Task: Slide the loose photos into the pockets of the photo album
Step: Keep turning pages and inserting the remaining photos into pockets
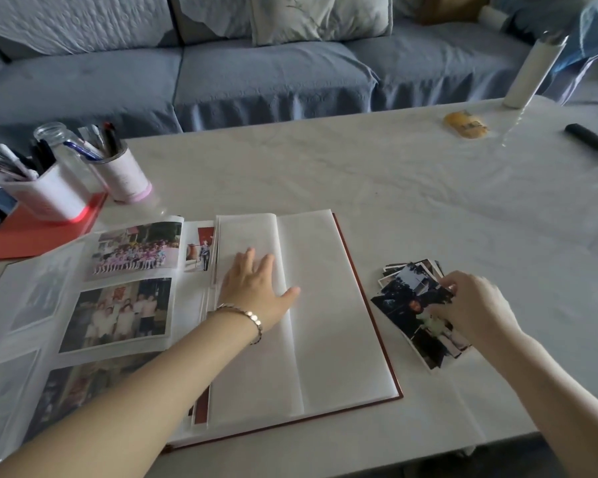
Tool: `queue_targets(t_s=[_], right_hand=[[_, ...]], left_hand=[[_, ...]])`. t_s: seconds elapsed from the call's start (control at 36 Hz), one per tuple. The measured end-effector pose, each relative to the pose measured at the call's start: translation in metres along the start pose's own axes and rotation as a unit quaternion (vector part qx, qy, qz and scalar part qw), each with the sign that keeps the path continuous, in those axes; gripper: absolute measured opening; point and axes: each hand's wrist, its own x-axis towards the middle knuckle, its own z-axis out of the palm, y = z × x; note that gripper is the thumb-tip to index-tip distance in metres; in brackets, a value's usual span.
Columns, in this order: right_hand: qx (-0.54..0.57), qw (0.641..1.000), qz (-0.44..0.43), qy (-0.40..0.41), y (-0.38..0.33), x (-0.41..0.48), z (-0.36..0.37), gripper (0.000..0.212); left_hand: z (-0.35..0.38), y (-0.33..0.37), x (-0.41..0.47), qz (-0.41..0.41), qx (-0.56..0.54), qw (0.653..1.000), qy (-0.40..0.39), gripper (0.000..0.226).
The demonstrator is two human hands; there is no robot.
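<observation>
While our left hand [256,288] lies flat, fingers straight, on the album [325,305], likely to stop its blank page flipping, our right hand [473,308] curls its fingers onto the photos [411,294], gripping the top one, we judge, to lift it. They lie fanned on the table [359,174], just right of the album. Pen cups [125,174], a red folder [32,236] and a remote [591,141] sit well apart; only our own palm covers the page.

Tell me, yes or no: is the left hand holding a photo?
No, the left hand lies flat, palm down, on the album's blank white page, holding nothing.
</observation>
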Motion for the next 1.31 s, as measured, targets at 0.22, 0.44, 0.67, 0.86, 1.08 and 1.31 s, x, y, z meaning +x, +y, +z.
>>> queue_targets(t_s=[0.22,0.44,0.67,0.86,1.08,1.31], right_hand=[[0.131,0.99,-0.011,0.043,0.006,0.008,-0.02,0.028],[0.139,0.987,-0.081,0.016,-0.028,0.008,-0.035,0.006],[0.318,0.937,-0.135,0.043,-0.101,0.009,-0.019,0.007],[0.488,0.872,-0.029,0.012,-0.134,0.023,0.011,0.013],[0.446,0.894,-0.038,0.031,-0.149,0.022,0.05,0.013],[0.472,0.877,-0.056,0.068,-0.146,0.019,0.05,0.011]], left_hand=[[0.011,-0.007,0.026,-0.055,0.039,0.998,0.014,0.072],[0.01,-0.032,0.025,-0.072,0.018,0.996,0.05,0.078],[0.018,-0.037,0.026,-0.038,0.028,0.995,0.091,0.061],[0.02,-0.041,0.026,-0.023,0.007,0.993,0.119,0.061],[0.023,-0.042,0.028,-0.024,0.029,0.994,0.105,0.065],[0.029,-0.043,0.03,-0.015,0.01,0.992,0.121,0.084]])
